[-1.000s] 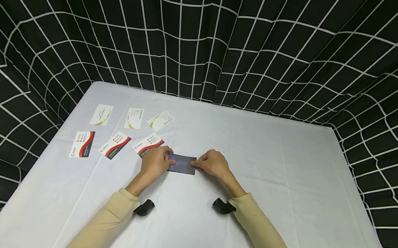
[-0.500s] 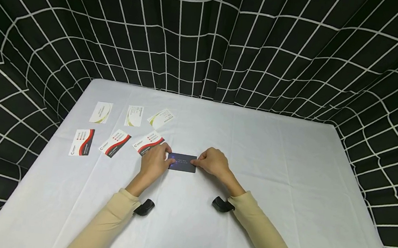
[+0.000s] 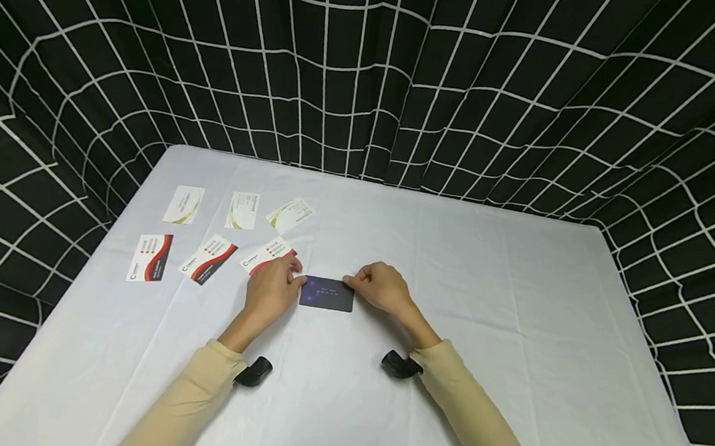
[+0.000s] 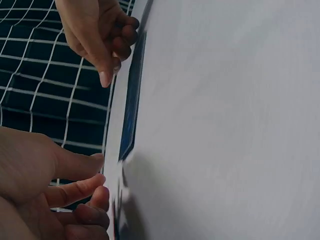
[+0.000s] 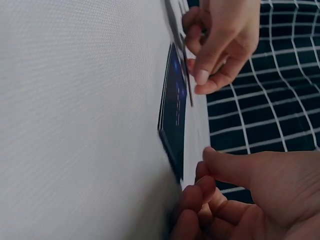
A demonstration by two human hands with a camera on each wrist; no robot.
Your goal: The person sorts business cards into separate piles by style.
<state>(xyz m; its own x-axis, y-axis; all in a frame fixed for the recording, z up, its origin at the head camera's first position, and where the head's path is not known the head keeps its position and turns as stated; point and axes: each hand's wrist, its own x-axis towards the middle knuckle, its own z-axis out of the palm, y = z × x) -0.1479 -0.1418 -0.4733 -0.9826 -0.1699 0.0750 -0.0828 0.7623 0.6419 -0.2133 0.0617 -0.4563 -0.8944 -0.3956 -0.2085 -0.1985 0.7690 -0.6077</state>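
A dark blue business card (image 3: 326,294) with small pale print lies flat on the white cloth between both hands. Layered edges show along its side in the right wrist view, like a small stack. My left hand (image 3: 272,291) is at its left end, fingers loosely bent and thumb tip right by the upper left corner. At the upper right corner is my right hand (image 3: 383,288), its thumb and fingers loosely curled with nothing held. Both wrist views show a gap between the thumbs and the card. A red, white and black business card (image 3: 266,254) is partly hidden behind the left hand.
Two more red, white and black cards, one a tilted card (image 3: 209,259) and one an upright card (image 3: 150,257), lie to the left. Behind them is a row of white and gold cards (image 3: 243,210). A black gridded curtain (image 3: 375,70) surrounds the table's far edge.
The thumbs have come off the dark card's face. My left hand has shifted slightly left and my right hand slightly up, leaving the card lying nearly where it was.
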